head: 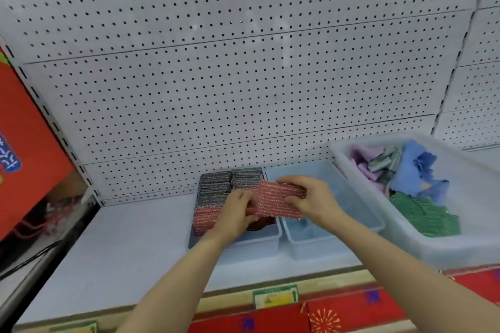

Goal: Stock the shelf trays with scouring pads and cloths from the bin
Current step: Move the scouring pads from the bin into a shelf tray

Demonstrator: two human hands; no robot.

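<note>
Both hands are gripping one red scouring pad (276,201), the left hand (235,215) at its left end and the right hand (311,200) at its right, its long axis running sideways just above the left tray (266,238), nearly full.

White pegboard wall (243,76), shelf (121,251)

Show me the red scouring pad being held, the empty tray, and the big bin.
red scouring pad (276,201): head view, its middle.
empty tray (359,205): head view, bare floor.
big bin (460,247): head view, front wall.
</note>
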